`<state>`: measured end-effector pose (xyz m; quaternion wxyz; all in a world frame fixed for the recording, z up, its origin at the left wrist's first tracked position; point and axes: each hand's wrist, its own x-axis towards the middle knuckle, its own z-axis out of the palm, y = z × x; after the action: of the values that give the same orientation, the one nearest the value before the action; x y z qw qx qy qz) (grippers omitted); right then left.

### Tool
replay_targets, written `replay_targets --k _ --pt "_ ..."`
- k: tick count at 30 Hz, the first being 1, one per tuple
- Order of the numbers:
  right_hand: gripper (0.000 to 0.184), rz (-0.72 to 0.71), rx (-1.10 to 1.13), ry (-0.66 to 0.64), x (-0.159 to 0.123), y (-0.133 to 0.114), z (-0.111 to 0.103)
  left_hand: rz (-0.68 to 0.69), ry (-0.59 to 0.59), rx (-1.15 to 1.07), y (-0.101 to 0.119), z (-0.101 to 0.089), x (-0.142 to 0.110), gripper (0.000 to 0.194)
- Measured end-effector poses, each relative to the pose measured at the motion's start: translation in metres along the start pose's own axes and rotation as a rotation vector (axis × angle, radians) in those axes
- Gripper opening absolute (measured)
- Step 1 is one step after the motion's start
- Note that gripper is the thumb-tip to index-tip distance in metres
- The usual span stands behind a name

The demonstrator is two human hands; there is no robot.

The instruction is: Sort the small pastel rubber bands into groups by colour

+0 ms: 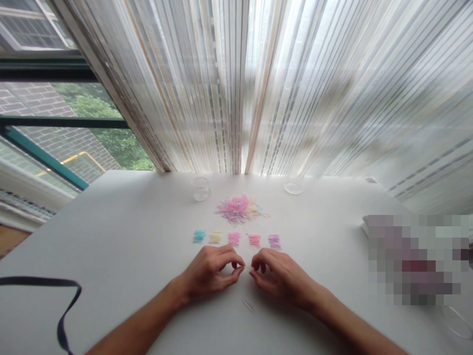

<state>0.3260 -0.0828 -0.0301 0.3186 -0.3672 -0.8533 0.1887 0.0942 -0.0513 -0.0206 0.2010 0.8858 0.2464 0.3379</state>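
Observation:
My left hand [216, 268] and my right hand [279, 273] face each other over the white table [148, 212], a small gap between their fingertips. Thumb and index finger are pinched on both; whatever is in the pinches is too small to make out. A single pale pink loop, like a small rubber band [248, 306], lies below them. Just beyond my hands runs a row of little bundles: teal [199, 236], yellow [216, 237], pink [234, 238], coral [254, 240] and purple [274, 241]. Farther back sits a loose pile of mixed pastel bands [238, 208].
At the back stand a clear round container [200, 190] and a clear lid-like disc [293, 188]. A dark strap [40, 281] crosses the left side. A pixelated object [414, 261] lies at right. Striped curtains [221, 88] hang behind the table, beside a window.

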Motion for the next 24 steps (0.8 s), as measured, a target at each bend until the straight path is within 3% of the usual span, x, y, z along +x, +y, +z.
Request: replay_targets --k 24 --pt "0.008 0.016 0.049 0.013 0.0008 0.0004 0.0036 -0.012 0.017 -0.06 0.0037 0.0027 -0.0012 0.013"
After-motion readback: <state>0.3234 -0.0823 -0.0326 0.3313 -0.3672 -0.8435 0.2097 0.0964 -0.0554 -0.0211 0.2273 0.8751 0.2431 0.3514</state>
